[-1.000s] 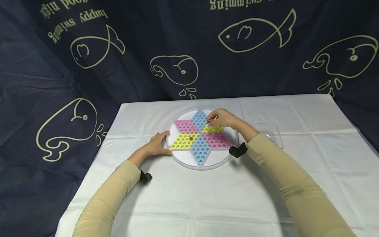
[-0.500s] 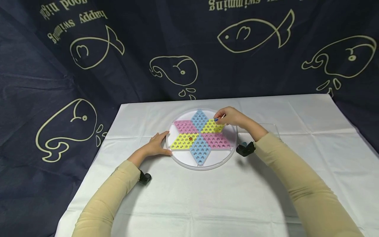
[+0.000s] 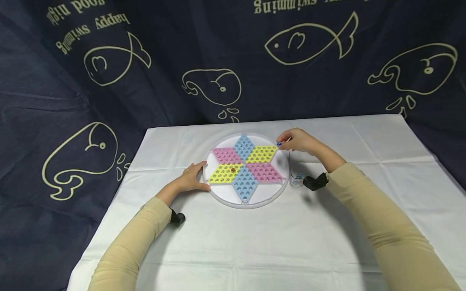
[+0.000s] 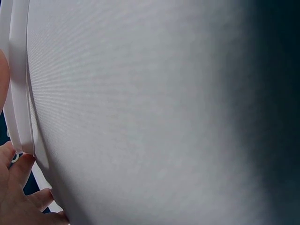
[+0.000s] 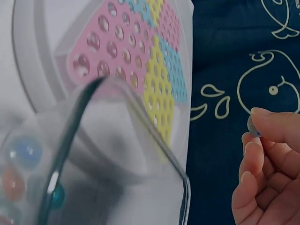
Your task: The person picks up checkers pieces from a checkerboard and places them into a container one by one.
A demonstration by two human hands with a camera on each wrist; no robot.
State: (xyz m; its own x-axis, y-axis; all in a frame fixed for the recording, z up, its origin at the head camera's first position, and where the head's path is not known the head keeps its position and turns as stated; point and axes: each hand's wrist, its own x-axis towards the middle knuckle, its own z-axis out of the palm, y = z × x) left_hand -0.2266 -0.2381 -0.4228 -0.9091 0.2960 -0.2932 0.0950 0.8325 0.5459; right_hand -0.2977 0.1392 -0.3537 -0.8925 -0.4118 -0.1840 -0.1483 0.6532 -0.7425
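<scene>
A round white Chinese checkers board (image 3: 267, 195) bears a star of pink, yellow and blue points full of holes. One orange-brown marble (image 3: 233, 170) sits in its left yellow point. My left hand (image 3: 188, 178) touches the board's left rim, fingers and thumb spread apart; the left wrist view catches part of the hand (image 4: 16, 197) at the edge. Between thumb and index finger, my right hand (image 3: 300, 141) pinches a blue marble (image 3: 278, 144) just off the tip of the upper right yellow point. In the right wrist view that marble (image 5: 253, 125) is partly covered by the thumb.
To the right of the board stands a clear plastic box (image 5: 185, 187), mostly behind the right forearm in the head view. Several marbles (image 5: 27, 152) in blue, orange and teal lie in it. White cloth (image 3: 236, 242) covers the table; a dark printed curtain (image 3: 164, 48) hangs behind.
My right hand has moved to the right with the blue marble, from above the star to the outer tip of its yellow point. My left hand stays at the rim.
</scene>
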